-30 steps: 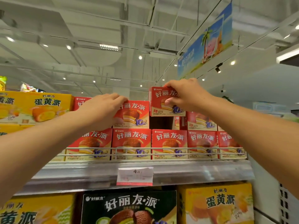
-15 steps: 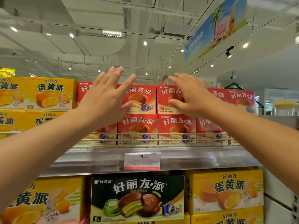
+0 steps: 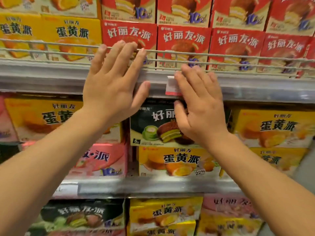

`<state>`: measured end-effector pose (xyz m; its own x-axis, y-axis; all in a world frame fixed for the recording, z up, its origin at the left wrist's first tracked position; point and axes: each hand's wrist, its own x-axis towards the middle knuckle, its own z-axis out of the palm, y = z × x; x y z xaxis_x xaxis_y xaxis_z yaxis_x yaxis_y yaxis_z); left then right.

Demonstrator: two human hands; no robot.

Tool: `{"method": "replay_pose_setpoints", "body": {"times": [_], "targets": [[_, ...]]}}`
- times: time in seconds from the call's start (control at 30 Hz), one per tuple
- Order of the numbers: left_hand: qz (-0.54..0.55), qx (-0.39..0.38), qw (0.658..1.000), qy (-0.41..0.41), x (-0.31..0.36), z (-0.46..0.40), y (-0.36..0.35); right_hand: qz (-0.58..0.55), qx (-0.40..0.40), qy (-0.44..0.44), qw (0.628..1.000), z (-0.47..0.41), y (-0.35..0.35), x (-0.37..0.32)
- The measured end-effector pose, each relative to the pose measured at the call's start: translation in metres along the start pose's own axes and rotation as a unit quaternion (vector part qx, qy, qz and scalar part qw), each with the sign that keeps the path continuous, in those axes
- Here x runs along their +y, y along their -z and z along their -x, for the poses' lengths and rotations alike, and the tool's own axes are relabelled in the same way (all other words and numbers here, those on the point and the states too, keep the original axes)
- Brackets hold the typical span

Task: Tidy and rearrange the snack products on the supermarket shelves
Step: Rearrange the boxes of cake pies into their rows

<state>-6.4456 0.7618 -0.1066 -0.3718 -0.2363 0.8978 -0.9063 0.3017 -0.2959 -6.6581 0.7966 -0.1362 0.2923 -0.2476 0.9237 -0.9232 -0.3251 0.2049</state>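
Observation:
My left hand (image 3: 112, 82) is spread flat with straight fingers in front of the wire rail (image 3: 238, 56) and the shelf edge (image 3: 42, 77); it holds nothing. My right hand (image 3: 201, 106) is also flat and empty, held in front of a black-green pie box (image 3: 153, 126) and the price tag (image 3: 171, 86). Red pie boxes (image 3: 184, 41) stand in two stacked rows on the upper shelf. Yellow egg-yolk pie boxes (image 3: 71, 34) sit to their left.
On the middle shelf are yellow boxes (image 3: 276, 128), a pink box (image 3: 105, 160) and another yellow box (image 3: 177, 160). The lower shelf edge (image 3: 153, 186) has more black, yellow and pink boxes under it.
The view has dropped from the ceiling to the shelves. Both hands have let go of the red boxes and come down from the upper row to the shelf edge, fingers straight.

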Motion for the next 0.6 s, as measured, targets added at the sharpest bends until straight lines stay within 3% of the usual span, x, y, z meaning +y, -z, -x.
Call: {"method": "replay_pose_setpoints", "body": {"times": [0.23, 0.47, 0.6], "targets": [[0.088, -0.007, 0.995, 0.04, 0.006, -0.001, 0.005, -0.009, -0.007, -0.047, 0.999, -0.01, 0.004, -0.015], [0.127, -0.043, 0.991, 0.022, 0.0, -0.003, 0.011, 0.022, -0.019, -0.111, 0.993, -0.021, 0.011, -0.027], [0.144, -0.042, 0.989, 0.013, -0.004, -0.003, 0.009, -0.015, -0.048, -0.123, 0.991, -0.019, 0.015, -0.029]]}}
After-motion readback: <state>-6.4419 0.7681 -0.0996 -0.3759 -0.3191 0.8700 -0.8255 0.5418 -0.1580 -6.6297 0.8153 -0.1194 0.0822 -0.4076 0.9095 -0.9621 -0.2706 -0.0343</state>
